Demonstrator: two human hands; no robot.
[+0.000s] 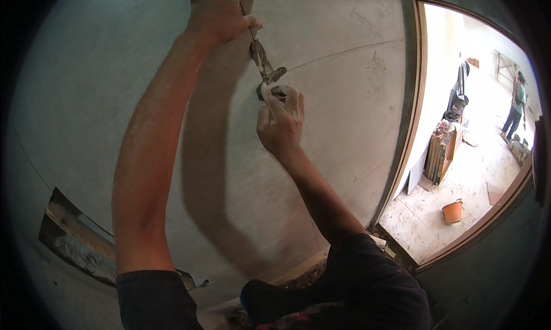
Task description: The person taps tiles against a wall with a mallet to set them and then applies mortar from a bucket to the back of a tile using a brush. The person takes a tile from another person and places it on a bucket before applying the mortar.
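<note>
My left hand (215,14) is raised against a grey plastered wall (333,129), fingers spread and partly cut off by the upper edge. Below its thumb, a narrow, rough, mortar-coated strip (261,59) runs down to a short crosswise piece at its lower end. I cannot tell whether this strip is a tool or part of the wall. Right under it, my right hand (282,120) is closed with bent fingers around a small dark piece (279,91). Pale residue marks both hands.
A long curved-looking metal piece (74,244) smeared with plaster is at lower left. On the right, a doorway frame (408,123) opens onto a bright room with an orange bucket (452,212), stacked boards (441,152) and a standing person (516,103). Rubble (310,274) lies along the wall's foot.
</note>
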